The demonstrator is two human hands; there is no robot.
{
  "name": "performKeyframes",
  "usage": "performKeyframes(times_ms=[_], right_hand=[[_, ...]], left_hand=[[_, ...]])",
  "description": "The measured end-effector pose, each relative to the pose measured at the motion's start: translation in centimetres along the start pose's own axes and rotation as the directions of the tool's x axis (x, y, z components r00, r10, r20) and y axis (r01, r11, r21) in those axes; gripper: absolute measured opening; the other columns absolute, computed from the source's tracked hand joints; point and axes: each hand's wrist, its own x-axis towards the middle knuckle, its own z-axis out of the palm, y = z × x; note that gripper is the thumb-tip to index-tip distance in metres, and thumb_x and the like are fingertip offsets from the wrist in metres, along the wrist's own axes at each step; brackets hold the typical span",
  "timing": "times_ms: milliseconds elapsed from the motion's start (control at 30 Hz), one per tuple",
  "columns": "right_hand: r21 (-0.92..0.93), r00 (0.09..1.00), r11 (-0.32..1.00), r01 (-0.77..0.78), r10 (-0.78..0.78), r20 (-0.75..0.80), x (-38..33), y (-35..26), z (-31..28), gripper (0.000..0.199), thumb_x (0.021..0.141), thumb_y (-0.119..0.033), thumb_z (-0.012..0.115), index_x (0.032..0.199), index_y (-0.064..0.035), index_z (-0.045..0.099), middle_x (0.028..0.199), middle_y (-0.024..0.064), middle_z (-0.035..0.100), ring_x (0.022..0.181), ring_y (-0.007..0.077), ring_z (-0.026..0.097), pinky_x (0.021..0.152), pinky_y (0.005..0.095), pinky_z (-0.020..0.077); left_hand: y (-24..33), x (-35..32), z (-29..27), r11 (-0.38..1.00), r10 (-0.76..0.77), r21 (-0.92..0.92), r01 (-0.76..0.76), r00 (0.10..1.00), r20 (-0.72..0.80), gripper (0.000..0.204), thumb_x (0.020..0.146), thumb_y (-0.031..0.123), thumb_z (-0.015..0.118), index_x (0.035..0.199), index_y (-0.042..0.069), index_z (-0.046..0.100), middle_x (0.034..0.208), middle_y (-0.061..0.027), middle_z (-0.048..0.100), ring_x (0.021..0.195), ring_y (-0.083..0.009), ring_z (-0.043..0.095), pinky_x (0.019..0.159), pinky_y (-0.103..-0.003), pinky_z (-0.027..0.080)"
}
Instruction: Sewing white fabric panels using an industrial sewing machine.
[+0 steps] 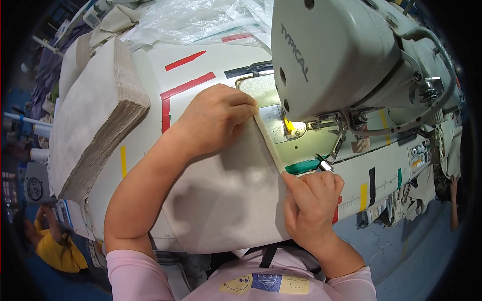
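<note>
Hands (pixel 218 118) (pixel 312 205) pinch beige cloth (pixel 236 193) by one edge, apart from yellow fitting (pixel 288 125).

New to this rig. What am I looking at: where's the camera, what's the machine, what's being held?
There's no robot here, just a person's two bare hands. The single picture comes from a wide fisheye camera worn on the head, looking down, so straight edges bend near the rim.

The big pale-grey machine with a rounded body is a sewing machine. The left hand and right hand both grip the narrow, seemingly folded edge of a flat beige cloth panel, the left at its far end, the right nearer the body.

On the white worktable lie a thick beige cloth stack, crumpled clear plastic sheeting and red tape strips.
</note>
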Motion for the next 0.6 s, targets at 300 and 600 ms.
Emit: performKeyframes(times_ms=[300, 600], right_hand=[[0.011, 1.000, 1.000, -0.001, 0.001, 0.005, 0.3, -0.2, 0.1, 0.045, 0.062, 0.005, 0.062, 0.106, -0.0030, 0.069, 0.084, 0.0057, 0.056, 0.080, 0.0250, 0.049, 0.079, 0.0405, 0.0305], [0.235, 0.997, 0.972, -0.025, 0.041, -0.060, 1.6, 0.8, -1.1, 0.028, 0.079, -0.006, 0.068, 0.106, -0.0015, 0.067, 0.086, 0.0095, 0.061, 0.082, 0.0285, 0.054, 0.078, 0.0419, 0.0374]], left_hand=[[-0.9, 2.0, -0.2, 0.941, -0.241, -0.196, 0.275, 0.953, 0.181, 0.007, 0.082, 0.007, 0.071, 0.083, 0.004, 0.065, 0.089, -0.0089, 0.061, 0.091, -0.0295, 0.059, 0.079, -0.038, 0.050], [-1.5, 2.5, -2.4, 0.950, -0.134, -0.225, 0.216, 0.933, 0.333, 0.009, 0.089, 0.006, 0.063, 0.097, 0.004, 0.059, 0.092, -0.0109, 0.061, 0.091, -0.0293, 0.059, 0.078, -0.039, 0.049]])
